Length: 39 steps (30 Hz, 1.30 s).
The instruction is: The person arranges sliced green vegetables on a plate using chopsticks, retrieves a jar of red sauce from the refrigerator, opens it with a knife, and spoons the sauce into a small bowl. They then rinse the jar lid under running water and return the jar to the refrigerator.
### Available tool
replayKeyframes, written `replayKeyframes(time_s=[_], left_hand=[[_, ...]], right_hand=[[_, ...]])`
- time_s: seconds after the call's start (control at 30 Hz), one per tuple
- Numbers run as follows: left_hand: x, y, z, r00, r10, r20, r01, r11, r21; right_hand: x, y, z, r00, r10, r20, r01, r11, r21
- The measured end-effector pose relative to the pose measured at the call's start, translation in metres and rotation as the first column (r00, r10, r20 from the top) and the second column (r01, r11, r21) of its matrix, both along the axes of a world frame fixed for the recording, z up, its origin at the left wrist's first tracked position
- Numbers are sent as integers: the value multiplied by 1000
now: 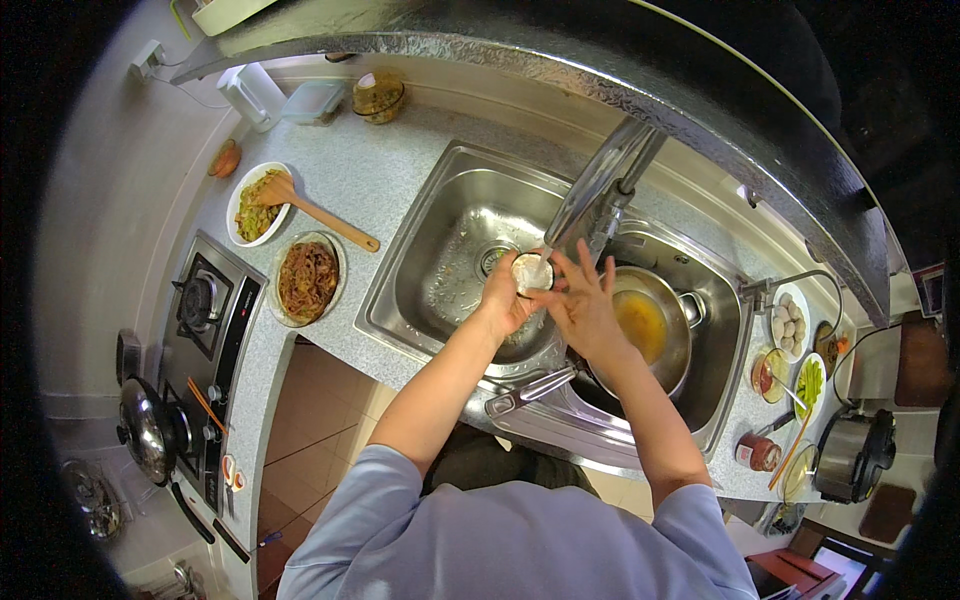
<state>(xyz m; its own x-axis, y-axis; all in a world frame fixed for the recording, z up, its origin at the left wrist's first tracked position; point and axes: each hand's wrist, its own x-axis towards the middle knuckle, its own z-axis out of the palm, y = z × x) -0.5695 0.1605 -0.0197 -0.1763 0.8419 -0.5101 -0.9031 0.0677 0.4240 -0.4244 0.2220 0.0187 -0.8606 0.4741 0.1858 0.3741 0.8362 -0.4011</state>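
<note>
Over the left basin of a stainless steel double sink [420,225], my left hand [501,296] holds a small round dish [528,274] with a dark rim and a whitish inside. Water runs into it from the chrome faucet [592,184]. My right hand [589,307] is close on its right with fingers spread; whether a fingertip touches the rim is hard to tell. A steel pan [679,341] with yellowish liquid stands in the right basin, its handle [529,391] reaching over the sink's front edge.
Left of the sink are a wooden spatula [330,217] on a white bowl [232,214] of vegetables, a plate of meat [307,279], and a gas stove [214,300] with a lidded pan [146,431]. Small dishes, a jar [757,453] and a cooker [855,454] stand right. A shelf [525,56] overhangs.
</note>
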Motion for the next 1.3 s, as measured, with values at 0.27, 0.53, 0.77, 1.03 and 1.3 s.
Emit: replayKeyframes(time_s=[0.27, 0.53, 0.77, 1.03, 1.3], left_hand=[[8, 2, 3, 999, 52, 5, -51, 990, -131], [11, 0, -5, 999, -12, -31, 12, 1000, -12], [2, -1, 3, 996, -49, -72, 45, 997, -61], [10, 0, 3, 997, 9, -81, -16, 997, -81], [6, -5, -2, 999, -42, -33, 43, 999, 6]], right_hand=[[-13, -4, -4, 996, 13, -85, -21, 996, -90], [-8, 1, -8, 992, -110, -55, 116, 987, 113], [0, -2, -1, 988, 120, -99, -128, 989, -78], [-13, -1, -1, 997, -58, -43, 63, 992, 107], [1, -3, 5, 997, -70, 43, 64, 991, 120]])
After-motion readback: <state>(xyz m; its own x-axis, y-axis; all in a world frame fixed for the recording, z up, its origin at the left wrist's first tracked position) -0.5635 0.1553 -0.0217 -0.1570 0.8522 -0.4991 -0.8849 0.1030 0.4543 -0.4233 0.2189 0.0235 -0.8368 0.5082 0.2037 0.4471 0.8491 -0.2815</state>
